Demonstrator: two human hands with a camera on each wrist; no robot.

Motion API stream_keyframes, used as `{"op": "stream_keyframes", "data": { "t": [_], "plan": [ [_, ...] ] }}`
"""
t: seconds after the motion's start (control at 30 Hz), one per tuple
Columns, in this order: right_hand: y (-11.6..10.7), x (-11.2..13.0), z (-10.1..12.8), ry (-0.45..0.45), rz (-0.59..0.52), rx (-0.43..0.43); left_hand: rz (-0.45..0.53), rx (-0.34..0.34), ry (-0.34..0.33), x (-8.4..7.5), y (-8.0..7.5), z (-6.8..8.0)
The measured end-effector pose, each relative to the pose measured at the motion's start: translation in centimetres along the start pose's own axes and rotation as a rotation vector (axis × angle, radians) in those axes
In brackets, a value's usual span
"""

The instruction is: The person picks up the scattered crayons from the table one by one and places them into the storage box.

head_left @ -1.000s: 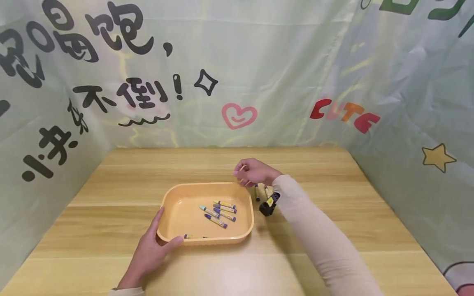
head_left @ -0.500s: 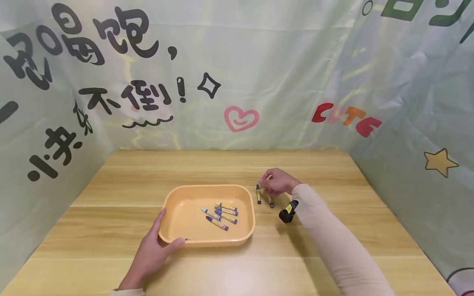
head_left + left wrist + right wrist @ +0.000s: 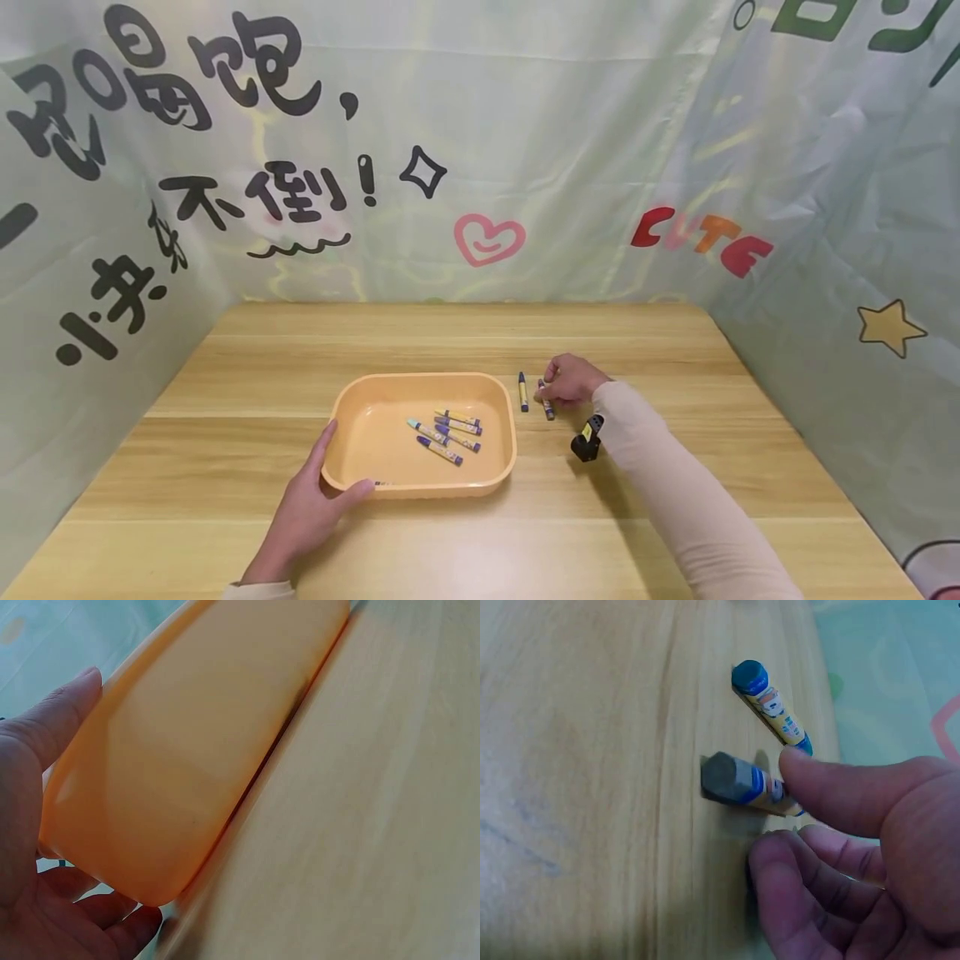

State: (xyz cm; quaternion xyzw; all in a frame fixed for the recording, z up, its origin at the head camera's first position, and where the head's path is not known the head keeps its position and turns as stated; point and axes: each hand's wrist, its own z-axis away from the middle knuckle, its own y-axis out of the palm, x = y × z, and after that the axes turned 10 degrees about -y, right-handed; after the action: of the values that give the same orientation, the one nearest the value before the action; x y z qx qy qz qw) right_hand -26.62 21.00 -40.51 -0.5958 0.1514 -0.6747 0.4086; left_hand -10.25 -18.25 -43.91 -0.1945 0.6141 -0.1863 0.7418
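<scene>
An orange tray (image 3: 498, 467) lies on the wooden table (image 3: 675, 350) with several crayons (image 3: 447, 432) inside. My left hand (image 3: 330, 492) grips its near left corner, thumb over the rim. The left wrist view shows the thumb and fingers (image 3: 112, 922) wrapped round the tray's (image 3: 202, 765) side. To the right of the tray, a blue crayon (image 3: 522, 392) and a grey-tipped crayon (image 3: 548, 406) lie on the table. My right hand (image 3: 558, 390) is down on the grey-tipped crayon (image 3: 735, 782). Its thumb presses on it and its curled fingers (image 3: 795, 877) close in beneath. The blue crayon (image 3: 769, 705) lies free beside it.
Printed cloth walls (image 3: 825, 208) close in the table at the back, left and right. A small black camera (image 3: 587, 439) sits on my right wrist. Bare wood stretches in front of the tray and along the far edge.
My right hand has moved right from above the tray's far right corner and come down onto the grey-tipped crayon on the table. The left hand and the tray have stayed put.
</scene>
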Motion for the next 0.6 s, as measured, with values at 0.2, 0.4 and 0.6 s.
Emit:
{"op": "stream_keyframes", "data": {
  "t": [0.2,0.4,0.6],
  "plan": [
    [0.1,0.5,-0.2,-0.015,0.025,0.004,0.004,-0.003,0.013,0.2,-0.1,0.0],
    [0.1,0.8,0.1,-0.013,-0.064,-0.01,0.031,0.006,0.017,0.3,0.0,-0.1],
    [-0.5,1.5,0.0,-0.036,-0.216,0.008,0.031,0.005,0.02,0.2,0.1,-0.1]
  ]
}}
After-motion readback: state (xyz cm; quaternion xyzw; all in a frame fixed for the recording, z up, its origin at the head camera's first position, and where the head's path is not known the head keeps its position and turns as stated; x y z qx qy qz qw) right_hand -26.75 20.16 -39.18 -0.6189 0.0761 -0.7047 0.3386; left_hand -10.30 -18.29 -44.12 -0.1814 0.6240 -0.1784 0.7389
